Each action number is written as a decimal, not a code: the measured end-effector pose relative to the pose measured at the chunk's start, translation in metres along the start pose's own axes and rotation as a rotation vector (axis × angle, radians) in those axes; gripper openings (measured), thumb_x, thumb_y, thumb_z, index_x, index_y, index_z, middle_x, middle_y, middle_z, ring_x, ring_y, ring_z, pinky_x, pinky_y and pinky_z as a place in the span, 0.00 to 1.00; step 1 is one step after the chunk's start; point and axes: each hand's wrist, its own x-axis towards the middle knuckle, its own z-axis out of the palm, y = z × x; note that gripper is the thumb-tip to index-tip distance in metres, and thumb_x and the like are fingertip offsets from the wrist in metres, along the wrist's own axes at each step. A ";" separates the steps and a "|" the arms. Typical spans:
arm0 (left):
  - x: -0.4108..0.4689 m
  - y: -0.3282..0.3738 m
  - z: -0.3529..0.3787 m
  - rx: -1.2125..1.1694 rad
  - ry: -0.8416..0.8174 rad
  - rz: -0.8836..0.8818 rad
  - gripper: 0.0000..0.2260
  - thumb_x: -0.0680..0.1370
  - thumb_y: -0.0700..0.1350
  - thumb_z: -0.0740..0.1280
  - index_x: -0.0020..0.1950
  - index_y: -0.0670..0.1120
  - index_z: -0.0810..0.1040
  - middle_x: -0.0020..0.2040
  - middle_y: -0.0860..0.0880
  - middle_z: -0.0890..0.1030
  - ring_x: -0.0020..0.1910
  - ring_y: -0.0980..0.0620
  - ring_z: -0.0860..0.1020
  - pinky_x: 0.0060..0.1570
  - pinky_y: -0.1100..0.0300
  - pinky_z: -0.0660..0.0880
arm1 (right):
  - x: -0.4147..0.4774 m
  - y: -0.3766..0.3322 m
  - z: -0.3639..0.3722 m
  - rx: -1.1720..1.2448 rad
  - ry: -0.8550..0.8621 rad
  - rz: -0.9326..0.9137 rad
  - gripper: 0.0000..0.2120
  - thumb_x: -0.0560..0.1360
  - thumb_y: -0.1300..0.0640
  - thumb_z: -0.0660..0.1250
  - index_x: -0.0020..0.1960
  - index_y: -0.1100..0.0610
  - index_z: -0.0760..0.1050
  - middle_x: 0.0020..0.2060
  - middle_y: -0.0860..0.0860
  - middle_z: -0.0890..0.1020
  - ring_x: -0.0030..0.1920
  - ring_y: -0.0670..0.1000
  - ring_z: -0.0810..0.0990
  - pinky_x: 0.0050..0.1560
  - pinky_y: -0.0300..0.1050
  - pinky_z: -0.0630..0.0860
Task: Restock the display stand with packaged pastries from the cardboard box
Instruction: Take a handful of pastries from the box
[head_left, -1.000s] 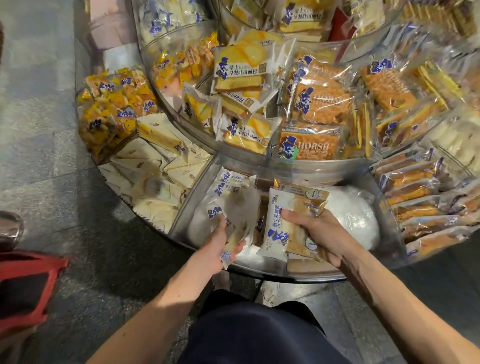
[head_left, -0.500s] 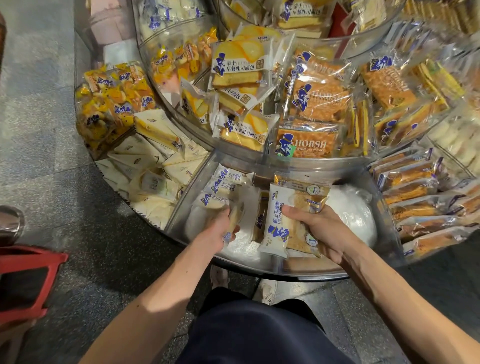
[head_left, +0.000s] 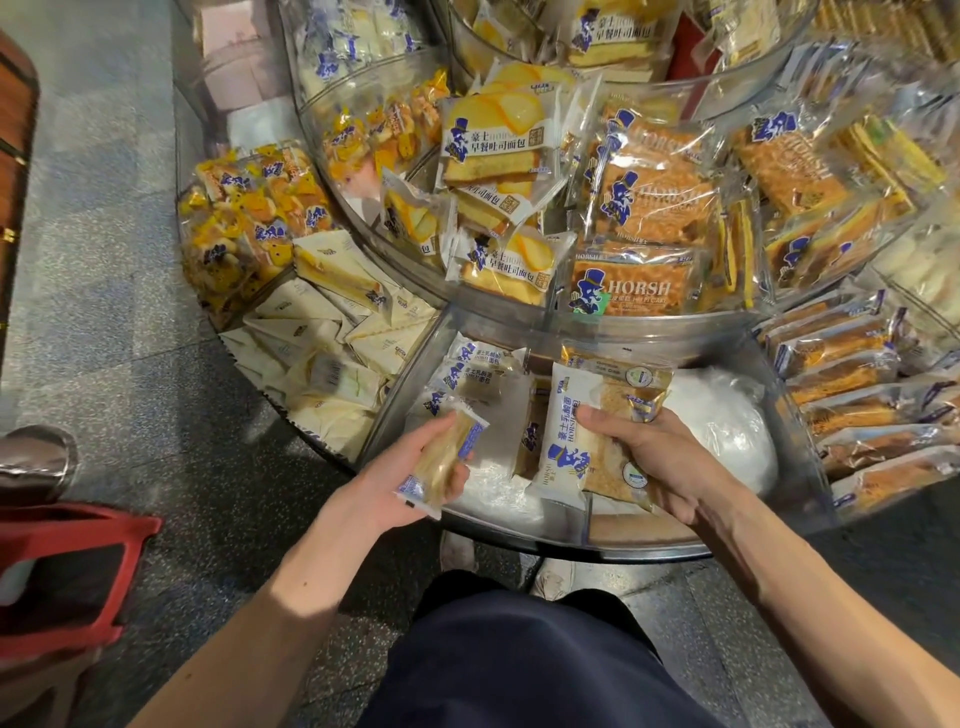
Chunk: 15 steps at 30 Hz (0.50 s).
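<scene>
- Landmark: the front compartment (head_left: 802, 467) of the display stand (head_left: 649, 325), a clear-walled bin directly before the person. All places below are given from it.
- Left hand (head_left: 405, 488): over the compartment's front-left corner. Its grip is curled, fingers and thumb, round one small packet (head_left: 447, 457) and holds nothing else.
- Right hand (head_left: 670, 462): over the compartment's front centre. Its grip is closed on a stack of larger packets (head_left: 582, 431), with the thumb across the stack's upper face.
- Target: a row of packets (head_left: 467, 374) of the small kind lies overlapped in the compartment's rear-left corner. It is just beyond the left hand's packet, and whether the two touch cannot be told.
- Deciding relation: the small packet's long axis runs from the compartment's front rim toward its rear wall, leaning slightly right, so its far end points almost at the row.
- Nearer hand: the left hand is plainly the nearer of the two. On this evidence, the coming move is a short reach forward to lay the packet at the row's near end.
- Filler: a white plastic bag (head_left: 727, 421) occupies the compartment's right half, beyond and to the right of the right hand.
- Supply: the cardboard box is not in view. The right hand's stack appears to be the reserve for the compartment's middle.
- Risk, as a judgement: the slick wrappers may let the overlapped row slide toward the front rim when nudged.
</scene>
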 end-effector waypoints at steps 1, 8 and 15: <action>-0.004 0.002 0.001 0.017 -0.020 0.002 0.15 0.76 0.50 0.68 0.55 0.40 0.78 0.37 0.44 0.79 0.29 0.52 0.76 0.27 0.61 0.78 | -0.001 0.000 0.002 0.001 -0.001 -0.004 0.24 0.64 0.59 0.76 0.60 0.62 0.80 0.51 0.58 0.86 0.52 0.57 0.86 0.48 0.53 0.84; -0.010 0.025 -0.007 0.549 0.104 0.106 0.21 0.85 0.57 0.52 0.65 0.46 0.77 0.46 0.41 0.85 0.32 0.51 0.77 0.46 0.54 0.78 | -0.007 0.004 0.010 0.029 0.011 -0.019 0.22 0.65 0.61 0.75 0.58 0.62 0.81 0.51 0.59 0.86 0.49 0.57 0.86 0.44 0.52 0.84; 0.010 0.033 -0.013 1.479 0.065 0.456 0.14 0.81 0.46 0.65 0.67 0.53 0.72 0.60 0.56 0.73 0.62 0.56 0.72 0.59 0.57 0.70 | -0.018 0.008 0.013 0.068 0.039 -0.042 0.18 0.70 0.63 0.73 0.59 0.64 0.80 0.49 0.60 0.86 0.44 0.55 0.87 0.37 0.47 0.83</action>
